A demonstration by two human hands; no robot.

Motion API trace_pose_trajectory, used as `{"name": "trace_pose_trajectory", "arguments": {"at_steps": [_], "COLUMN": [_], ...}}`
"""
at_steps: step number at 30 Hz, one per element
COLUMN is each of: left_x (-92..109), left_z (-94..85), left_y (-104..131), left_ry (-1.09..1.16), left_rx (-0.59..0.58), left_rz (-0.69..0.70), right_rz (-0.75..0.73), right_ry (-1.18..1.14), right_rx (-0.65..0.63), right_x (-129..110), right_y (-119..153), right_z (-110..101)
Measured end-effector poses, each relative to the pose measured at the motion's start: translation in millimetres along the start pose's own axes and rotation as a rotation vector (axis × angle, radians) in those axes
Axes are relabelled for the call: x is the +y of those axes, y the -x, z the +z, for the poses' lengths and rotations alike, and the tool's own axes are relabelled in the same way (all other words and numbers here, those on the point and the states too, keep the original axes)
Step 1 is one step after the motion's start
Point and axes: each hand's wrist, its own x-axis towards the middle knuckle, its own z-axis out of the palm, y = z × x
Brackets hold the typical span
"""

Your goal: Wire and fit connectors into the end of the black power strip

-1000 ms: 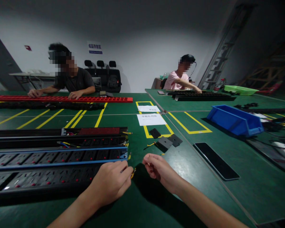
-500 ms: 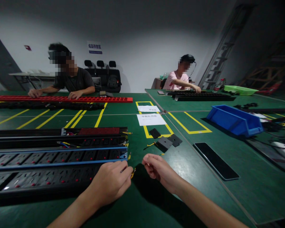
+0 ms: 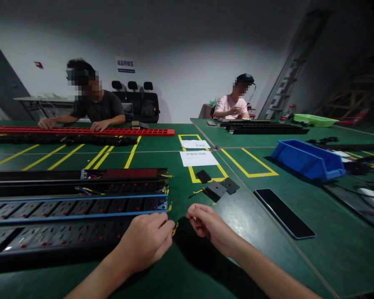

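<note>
My left hand (image 3: 151, 237) is closed at the right end of the nearest black socket strip (image 3: 71, 236); its fingers hide that end. A short yellow wire (image 3: 175, 228) sticks out past its fingertips. To the right, across a small gap, my right hand (image 3: 207, 224) has its fingers curled and pinched over the table; whatever they hold, if anything, is too small to tell. Behind the near strip lies a blue-edged socket strip (image 3: 81, 206). Black plates (image 3: 216, 189) and a yellow-ended wire (image 3: 198, 191) lie beyond my right hand.
A phone (image 3: 285, 213) and a blue bin (image 3: 308, 160) are at the right. Paper labels (image 3: 198, 158) lie mid-table. A person in dark clothes (image 3: 96, 106) touches a red rail (image 3: 127, 132); a person in pink (image 3: 232, 106) sits by black rails (image 3: 264, 126).
My hands have barely moved. The person in pink has drawn a hand back from the black rails toward the chest. The view has shifted slightly.
</note>
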Motion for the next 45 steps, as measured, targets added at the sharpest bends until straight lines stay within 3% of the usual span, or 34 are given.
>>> {"name": "trace_pose_trajectory", "arguments": {"at_steps": [31,40,45], "left_x": [0.3,3.1,2.8], "left_z": [-1.1,0.9,0.8], "left_y": [-0.8,-0.6,-0.2], "left_ry": [-0.007,0.010,0.019], "left_rx": [-0.005,0.049,0.039], "left_rz": [-0.008,-0.140,-0.145], "right_rz": [-0.006,-0.001,0.009], "right_ry": [0.036,0.038,0.033], "right_rx": [-0.007,-0.009,-0.004], "right_x": [-1.8,-0.9,-0.9], "right_y": [3.2,2.6,3.0], "right_z": [1.0,0.2,0.2]}}
